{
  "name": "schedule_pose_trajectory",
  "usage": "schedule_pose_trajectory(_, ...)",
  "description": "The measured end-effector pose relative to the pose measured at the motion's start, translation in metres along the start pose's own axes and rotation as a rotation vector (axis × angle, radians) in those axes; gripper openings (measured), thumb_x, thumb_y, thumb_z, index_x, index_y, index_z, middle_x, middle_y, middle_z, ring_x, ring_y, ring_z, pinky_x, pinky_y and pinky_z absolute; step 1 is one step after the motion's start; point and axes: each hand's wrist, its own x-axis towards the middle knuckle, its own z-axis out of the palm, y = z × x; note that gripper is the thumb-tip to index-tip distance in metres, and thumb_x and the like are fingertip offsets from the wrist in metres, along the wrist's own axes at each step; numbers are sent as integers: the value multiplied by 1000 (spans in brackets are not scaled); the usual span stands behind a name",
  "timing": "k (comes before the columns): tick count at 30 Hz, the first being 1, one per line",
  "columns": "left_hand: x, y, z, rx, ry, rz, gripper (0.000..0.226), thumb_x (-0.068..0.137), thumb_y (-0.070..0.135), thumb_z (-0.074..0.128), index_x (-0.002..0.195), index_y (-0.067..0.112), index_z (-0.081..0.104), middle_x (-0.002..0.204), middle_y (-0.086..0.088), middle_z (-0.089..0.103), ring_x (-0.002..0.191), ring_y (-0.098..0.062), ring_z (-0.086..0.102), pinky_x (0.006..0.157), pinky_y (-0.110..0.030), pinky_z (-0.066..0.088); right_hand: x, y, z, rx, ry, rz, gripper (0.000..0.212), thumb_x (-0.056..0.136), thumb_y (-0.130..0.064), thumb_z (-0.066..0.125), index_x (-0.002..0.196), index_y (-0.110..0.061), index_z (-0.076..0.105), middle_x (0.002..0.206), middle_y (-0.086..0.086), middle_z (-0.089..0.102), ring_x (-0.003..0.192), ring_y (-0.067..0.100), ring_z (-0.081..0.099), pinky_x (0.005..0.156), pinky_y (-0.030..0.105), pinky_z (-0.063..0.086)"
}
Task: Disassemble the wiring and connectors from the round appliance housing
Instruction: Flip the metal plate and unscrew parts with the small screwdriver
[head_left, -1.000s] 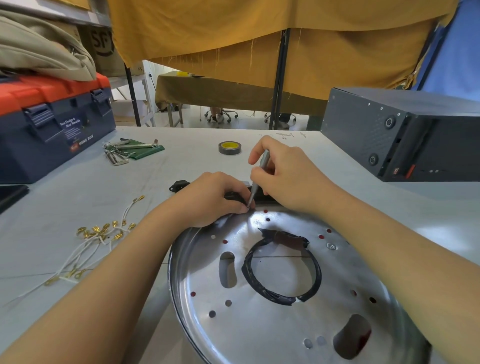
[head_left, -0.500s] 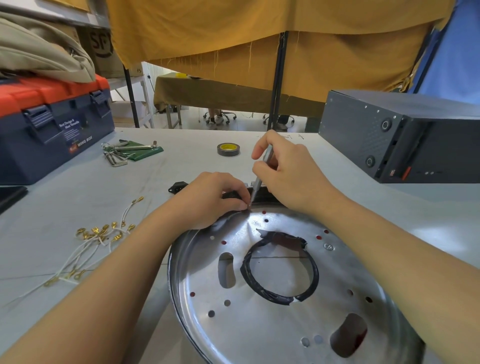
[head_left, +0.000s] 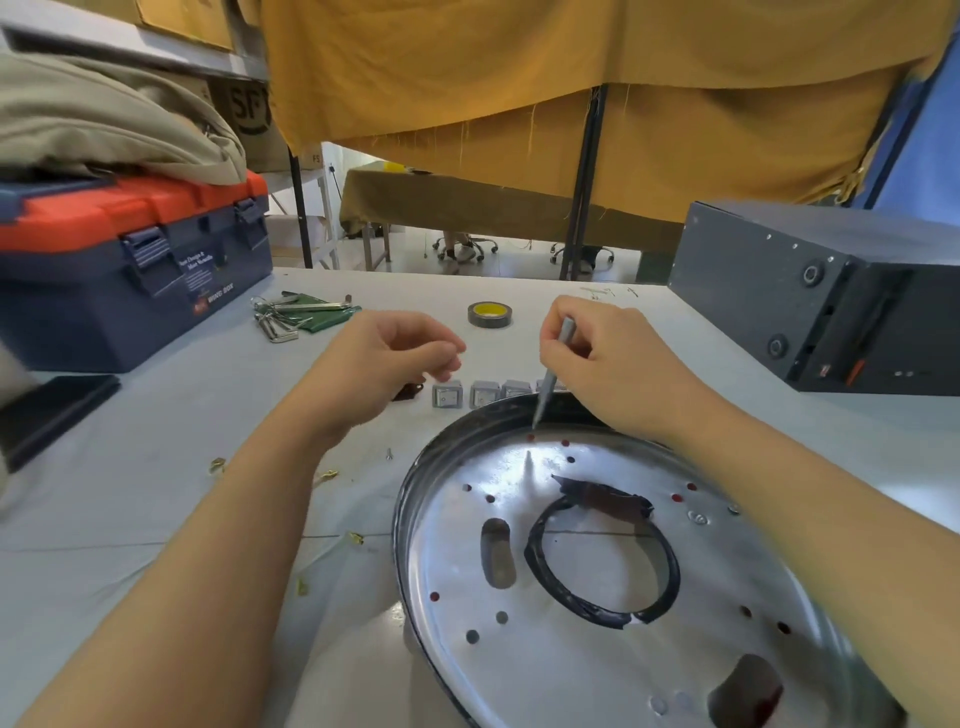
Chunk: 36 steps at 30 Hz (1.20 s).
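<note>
— Steel tool (head_left: 551, 375) pinched in my right hand (head_left: 613, 369), its tip just above the round housing (head_left: 613, 660) at lower right of frame.

— And the left?

— My left hand (head_left: 387, 358) hovers loosely curled, holding nothing I can see. I judge I'm between fasteners; next I must seat the tip.

— Hidden?

— Switches (head_left: 483, 393) behind the rim, partly covered.
</note>
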Motion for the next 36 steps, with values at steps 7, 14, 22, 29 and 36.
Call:
schedule_pose_trajectory(7,1,-17,-14,610,-213,-102,13,87,16,64,88,25,74,81,11,65,71,0,56,59,-11,42,3,-2,-3,-61,-90,31,19,94,-19,53,75,-22,54,67,-3,57,60,7,48,55,14,40)
schedule_pose_trajectory(14,1,-34,-8,743,-294,-189,11,80,9,66,79,19,72,80,4,65,72,-10,58,58,-20,43,4,-8,-8,-178,-100,0,22,95,-38,50,77,-26,52,68,0,60,59,3,55,55,5,38)
schedule_pose_trajectory(22,3,-34,-6,777,-336,-161,13,81,10,65,76,22,69,78,7,65,69,-3,54,56,-17,39,-3,-10,-15,-200,-80,24,22,94,-40,49,77,-26,52,56,-7,60,52,-7,54,51,12,39)
schedule_pose_trajectory(29,1,-11,7,171,-178,-45,10,89,29,61,94,27,70,83,10,71,79,-4,65,70,-20,46,-10,0,-29,-43,-38,117,18,94,-35,53,80,-24,57,52,-10,61,44,0,50,50,11,38)
schedule_pose_trajectory(36,-6,-3,34,-85,-555,-39,27,92,14,56,108,29,71,130,20,57,122,-1,51,106,-29,38,-19,9,-35,278,-71,184,21,91,-29,60,80,-16,73,56,-1,60,52,4,51,57,12,47)
